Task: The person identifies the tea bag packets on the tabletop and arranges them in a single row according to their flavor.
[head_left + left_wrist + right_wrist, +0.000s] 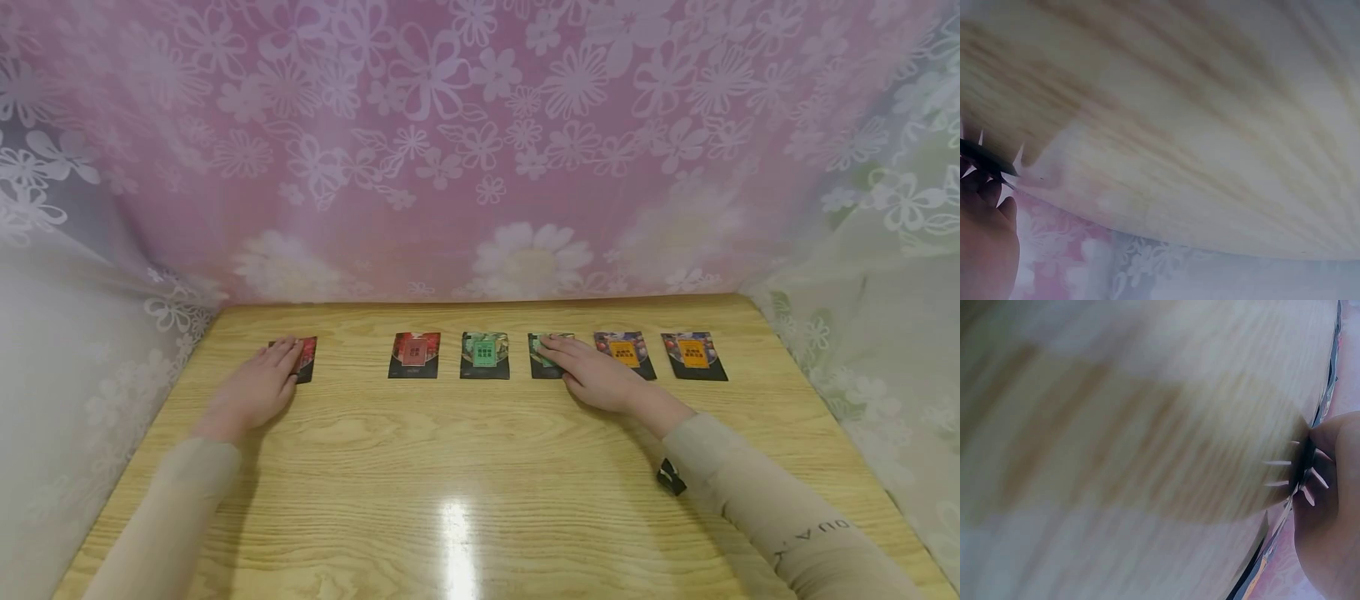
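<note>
My left hand [255, 387] lies with its fingers extended over a red-and-black packet [307, 358] at the table's left, covering most of it. Toward the right, my right hand [600, 375] rests its outstretched fingers on a green-and-black packet [550, 369]. Its wrist side overlaps the lower edge of an orange-labelled packet [626, 352]. In the left wrist view, the left fingers [988, 194] touch the packet's dark edge. In the right wrist view, the right fingers [1310, 481] press a dark packet flat against the wood.
Another red packet [414, 356] and another green packet [484, 356] lie between the hands. A second orange-labelled packet [694, 357] ends the row at the right. A small black item [671, 477] shows beside the right cuff. Behind the wooden table [390, 467] hangs a pink flowered curtain [450, 192].
</note>
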### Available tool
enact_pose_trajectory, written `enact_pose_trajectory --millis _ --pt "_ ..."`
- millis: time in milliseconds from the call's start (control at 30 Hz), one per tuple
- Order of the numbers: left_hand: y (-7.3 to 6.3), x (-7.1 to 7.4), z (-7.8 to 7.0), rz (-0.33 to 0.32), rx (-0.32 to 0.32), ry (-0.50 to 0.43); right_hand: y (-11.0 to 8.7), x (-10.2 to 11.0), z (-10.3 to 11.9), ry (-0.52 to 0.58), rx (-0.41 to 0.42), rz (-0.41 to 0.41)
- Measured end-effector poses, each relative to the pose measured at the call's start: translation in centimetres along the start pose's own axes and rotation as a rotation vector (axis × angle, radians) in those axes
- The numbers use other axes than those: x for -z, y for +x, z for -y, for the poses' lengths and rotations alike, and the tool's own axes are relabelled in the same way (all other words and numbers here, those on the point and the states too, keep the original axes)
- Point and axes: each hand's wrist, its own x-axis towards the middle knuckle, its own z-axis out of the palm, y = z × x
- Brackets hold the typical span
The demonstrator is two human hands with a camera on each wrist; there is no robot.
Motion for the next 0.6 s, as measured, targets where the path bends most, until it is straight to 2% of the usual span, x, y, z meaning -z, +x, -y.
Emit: enact_pose_trajectory --millis 600 --pt "2.4 0.0 -3.9 -0.030 -0.126 0.037 0.0 -0.2 -0.1 0.002 0.002 -0.006"
